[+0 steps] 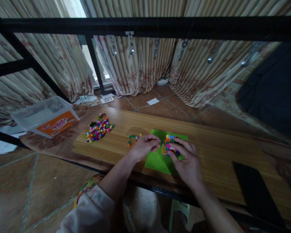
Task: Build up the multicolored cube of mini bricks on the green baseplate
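Observation:
On the wooden board lies a green studded baseplate (155, 163). A multicoloured toy building-brick structure (170, 138) stands on its upper middle, with yellow, orange, blue and pink bricks showing. My right hand (188, 160) reaches over the structure from the right, thumb and index finger closed against its pink bricks and hiding much of it. Just left of the structure, over the baseplate's left edge, is my left hand (146, 146). Its fingers are curled towards the thumb, and whatever lies between the tips is too small to make out. Several loose bricks (133, 137) lie beyond the left wrist.
A large pile of small coloured bricks (100, 128) sits on the board's left part. Farther left stands a clear plastic box (47, 115) with an orange label. A dark flat object (257, 191) rests at the right. Black metal bars (145, 27) cross in front of curtains.

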The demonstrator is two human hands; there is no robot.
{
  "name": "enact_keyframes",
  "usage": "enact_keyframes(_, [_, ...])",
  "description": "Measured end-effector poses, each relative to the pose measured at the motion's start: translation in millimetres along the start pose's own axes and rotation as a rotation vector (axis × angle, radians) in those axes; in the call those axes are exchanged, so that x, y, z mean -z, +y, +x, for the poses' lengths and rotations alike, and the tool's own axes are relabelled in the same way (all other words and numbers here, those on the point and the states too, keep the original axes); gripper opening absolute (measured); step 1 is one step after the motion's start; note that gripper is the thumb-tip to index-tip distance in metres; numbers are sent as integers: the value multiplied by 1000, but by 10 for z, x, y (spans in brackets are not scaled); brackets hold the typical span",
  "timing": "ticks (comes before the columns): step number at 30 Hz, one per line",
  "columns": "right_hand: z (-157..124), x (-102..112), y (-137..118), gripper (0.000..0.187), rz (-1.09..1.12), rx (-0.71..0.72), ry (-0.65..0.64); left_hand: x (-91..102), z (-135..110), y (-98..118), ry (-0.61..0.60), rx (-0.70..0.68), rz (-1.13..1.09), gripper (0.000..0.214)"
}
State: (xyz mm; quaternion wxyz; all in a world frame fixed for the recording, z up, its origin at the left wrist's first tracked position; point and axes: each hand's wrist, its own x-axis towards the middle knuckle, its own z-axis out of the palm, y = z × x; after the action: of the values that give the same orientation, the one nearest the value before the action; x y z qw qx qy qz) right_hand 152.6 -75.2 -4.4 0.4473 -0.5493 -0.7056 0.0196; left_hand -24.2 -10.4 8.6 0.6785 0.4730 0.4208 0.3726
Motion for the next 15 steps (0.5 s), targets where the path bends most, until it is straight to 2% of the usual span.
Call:
enact_keyframes(2, [4, 11, 0, 15, 8, 5, 19, 141, 34, 54, 90, -50, 59, 12])
enact_keyframes(5, [2, 36, 13, 15, 14, 8, 52, 485, 77, 152, 249, -112, 252, 10])
enact_keyframes(9, [-7, 73, 32, 16, 21, -19, 84, 996, 32, 269, 458, -121, 821, 17])
enact_keyframes(12, [-21, 81, 63, 14, 21, -40, 101, 1180, -45, 282, 482, -78, 992, 20])
enact_keyframes(15, [-38, 69, 106, 14, 11, -59, 95, 1165, -78, 228, 443, -69, 1027, 20])
